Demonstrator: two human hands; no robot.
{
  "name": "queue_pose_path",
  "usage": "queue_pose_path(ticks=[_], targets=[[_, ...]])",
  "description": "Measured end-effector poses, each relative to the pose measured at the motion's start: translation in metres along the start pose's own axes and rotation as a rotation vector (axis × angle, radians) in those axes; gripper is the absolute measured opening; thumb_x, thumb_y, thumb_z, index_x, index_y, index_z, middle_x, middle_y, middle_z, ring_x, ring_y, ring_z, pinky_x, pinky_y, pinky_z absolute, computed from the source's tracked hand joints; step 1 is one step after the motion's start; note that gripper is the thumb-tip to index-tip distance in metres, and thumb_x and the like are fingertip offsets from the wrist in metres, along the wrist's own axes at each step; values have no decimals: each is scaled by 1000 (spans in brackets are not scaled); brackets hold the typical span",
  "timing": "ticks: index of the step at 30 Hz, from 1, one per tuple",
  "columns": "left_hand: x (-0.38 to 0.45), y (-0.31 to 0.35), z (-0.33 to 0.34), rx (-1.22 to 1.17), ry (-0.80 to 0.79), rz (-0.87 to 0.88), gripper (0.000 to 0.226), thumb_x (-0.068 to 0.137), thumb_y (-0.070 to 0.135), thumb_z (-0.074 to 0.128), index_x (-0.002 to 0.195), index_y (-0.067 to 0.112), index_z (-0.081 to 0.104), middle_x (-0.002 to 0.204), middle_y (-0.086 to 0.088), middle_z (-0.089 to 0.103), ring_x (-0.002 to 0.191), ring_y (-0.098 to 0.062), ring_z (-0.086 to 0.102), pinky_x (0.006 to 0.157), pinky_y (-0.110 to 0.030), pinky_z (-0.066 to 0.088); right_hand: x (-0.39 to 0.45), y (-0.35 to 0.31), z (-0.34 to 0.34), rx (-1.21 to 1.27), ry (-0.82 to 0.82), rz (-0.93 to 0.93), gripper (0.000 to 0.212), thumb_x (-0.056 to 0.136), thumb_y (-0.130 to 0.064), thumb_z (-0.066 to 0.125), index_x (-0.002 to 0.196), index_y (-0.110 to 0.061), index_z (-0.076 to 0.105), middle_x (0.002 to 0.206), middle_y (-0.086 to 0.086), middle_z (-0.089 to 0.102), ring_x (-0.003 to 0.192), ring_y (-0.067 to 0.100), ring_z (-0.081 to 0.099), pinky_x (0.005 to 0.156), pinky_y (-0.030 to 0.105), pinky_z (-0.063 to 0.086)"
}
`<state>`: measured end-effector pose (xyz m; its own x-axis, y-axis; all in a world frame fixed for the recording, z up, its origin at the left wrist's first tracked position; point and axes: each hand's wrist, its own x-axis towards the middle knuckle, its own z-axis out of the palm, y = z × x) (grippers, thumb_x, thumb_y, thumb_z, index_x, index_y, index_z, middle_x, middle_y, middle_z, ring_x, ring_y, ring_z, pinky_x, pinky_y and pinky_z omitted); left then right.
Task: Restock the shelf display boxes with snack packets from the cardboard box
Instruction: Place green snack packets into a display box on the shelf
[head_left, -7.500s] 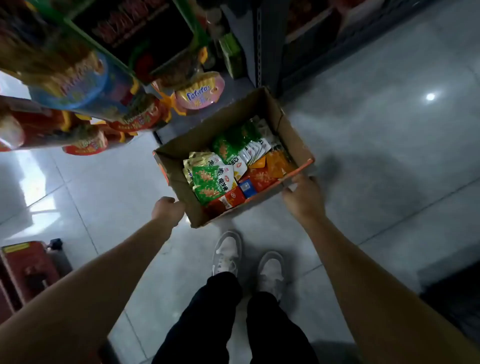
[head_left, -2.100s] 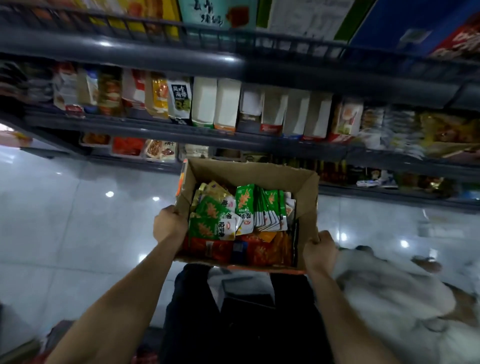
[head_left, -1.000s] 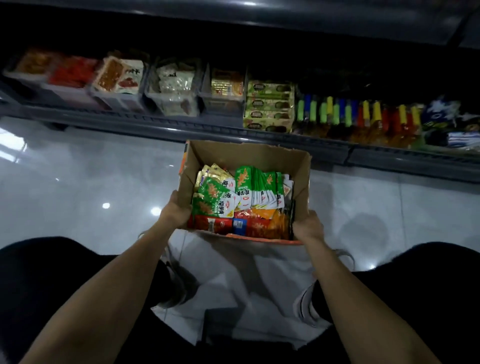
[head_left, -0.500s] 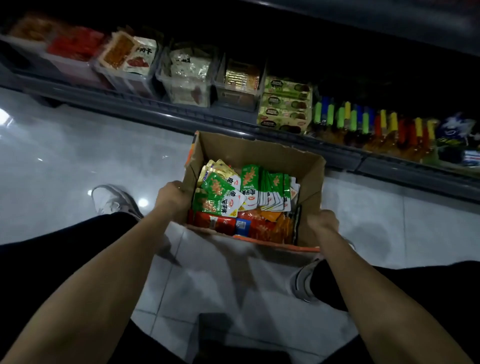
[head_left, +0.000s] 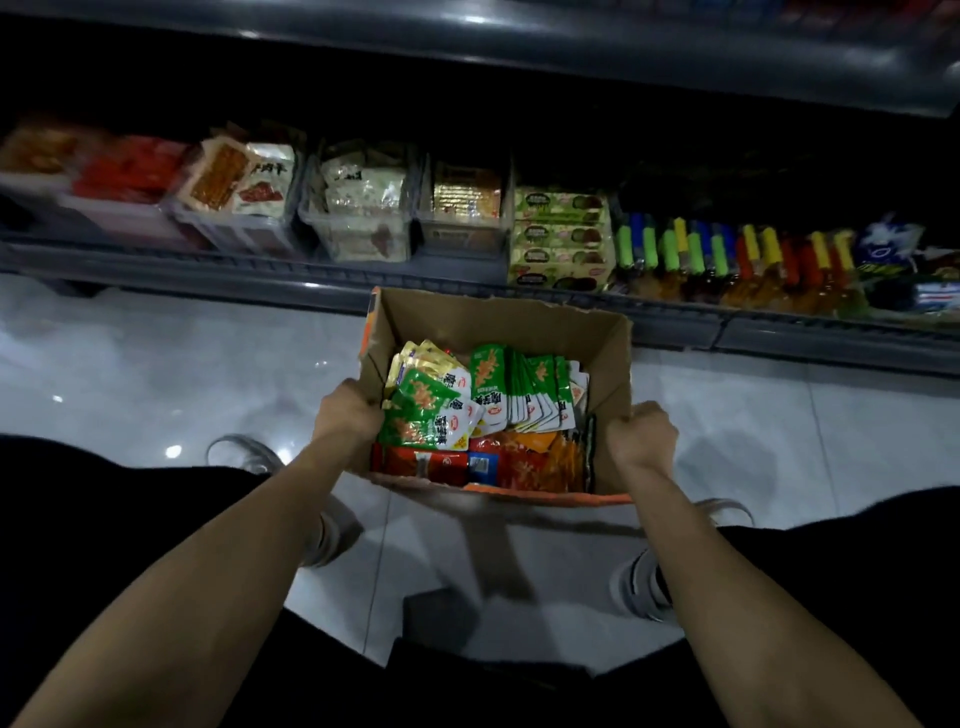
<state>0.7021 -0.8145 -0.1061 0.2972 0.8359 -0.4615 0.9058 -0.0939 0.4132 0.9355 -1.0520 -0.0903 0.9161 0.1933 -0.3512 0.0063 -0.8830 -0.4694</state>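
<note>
1. Holding the cardboard box (head_left: 498, 332) by its two side walls, I am crouched in front of the bottom shelf (head_left: 363, 270). My left hand (head_left: 348, 415) curls over the left rim and my right hand (head_left: 641, 436) over the right rim, both gripping cardboard.
2. I judge this to be the positioning step, with no packet taken out yet. The box sits low above the tiled floor (head_left: 130, 374), between my shoes; whether its base touches the floor I cannot tell.
3. Inside lie the snack packets: green packets (head_left: 431, 410) stacked on the left and fanned upright in the middle, with red and orange packets (head_left: 519, 462) along the near wall.
4. The clear display boxes (head_left: 358, 228) stand on the shelf just beyond the box's far wall, each with some stock showing.
5. Next, I reckon, I should set the box down flat and free one hand, then pinch a small bundle of one flavour.
6. That bundle must be matched to the display box with the same packaging; in this dim light I cannot tell which one that is.
</note>
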Motion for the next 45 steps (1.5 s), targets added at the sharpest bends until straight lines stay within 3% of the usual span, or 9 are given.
queue_pose_path(ticks=[3, 6, 17, 21, 25, 29, 34, 40, 45], targets=[[-10, 6, 0, 14, 186, 183, 24, 82, 17, 56, 103, 5, 59, 95, -19, 64, 86, -40, 61, 64, -34, 43, -16, -3, -4, 67, 111, -256, 19, 79, 0, 55, 94, 0, 66, 96, 16, 69, 91, 34, 64, 77, 32, 50], [-23, 12, 6, 129, 314, 402, 20, 84, 17, 54, 98, 10, 66, 90, -17, 64, 84, -38, 59, 66, -37, 47, -21, -11, 5, 86, -13, -339, 17, 85, -8, 61, 99, -10, 70, 97, 5, 72, 92, 21, 67, 81, 21, 46], [36, 43, 60, 501, -327, 372, 35, 86, 19, 57, 121, 22, 57, 115, -11, 63, 104, -32, 61, 81, -36, 51, 4, -26, 63, 85, -521, -248, 9, 89, -16, 65, 98, -13, 68, 90, -2, 67, 82, 8, 61, 71, 17, 46], [59, 48, 87, 767, -293, 471, 56, 88, 14, 54, 140, 22, 38, 135, -13, 47, 123, -34, 48, 89, -40, 46, 4, -27, 72, 38, -532, -300, 12, 90, -13, 63, 100, -11, 69, 96, -1, 68, 83, 4, 57, 70, 8, 41], [77, 39, 109, 954, -62, 651, 55, 74, 23, 73, 126, 19, 57, 124, -14, 57, 112, -32, 55, 89, -42, 48, -2, -24, 67, -14, -424, -459, 9, 89, -10, 63, 94, -14, 69, 94, -2, 71, 84, 7, 64, 81, 22, 53], [78, 46, 101, 990, -92, 723, 53, 87, 18, 55, 138, 18, 42, 134, -13, 49, 123, -33, 45, 102, -43, 34, -2, -27, 60, -60, -406, -501, 9, 89, -9, 61, 94, -13, 68, 93, 0, 71, 86, 14, 66, 82, 34, 56], [72, 45, 62, 614, -191, 544, 33, 93, 18, 49, 125, 21, 51, 109, -9, 64, 98, -32, 62, 74, -37, 50, 2, -51, 52, 37, -444, -346, 9, 93, -14, 60, 99, -12, 66, 99, 1, 68, 89, 10, 58, 88, 30, 51], [51, 68, 15, -417, -154, 180, 35, 85, 11, 71, 119, 13, 60, 108, 1, 65, 97, -15, 60, 82, -24, 43, -3, -60, 39, 201, -518, -173, 14, 92, -25, 64, 104, -18, 66, 105, 0, 68, 99, 15, 62, 88, 31, 50], [2, 101, -8, -879, -361, 153, 19, 89, 3, 64, 103, 16, 63, 95, -4, 71, 82, -16, 67, 57, -21, 53, -23, -90, 23, 334, -669, -214, 61, 77, -47, 77, 129, -24, 54, 124, -4, 60, 114, 16, 59, 97, 34, 50]])
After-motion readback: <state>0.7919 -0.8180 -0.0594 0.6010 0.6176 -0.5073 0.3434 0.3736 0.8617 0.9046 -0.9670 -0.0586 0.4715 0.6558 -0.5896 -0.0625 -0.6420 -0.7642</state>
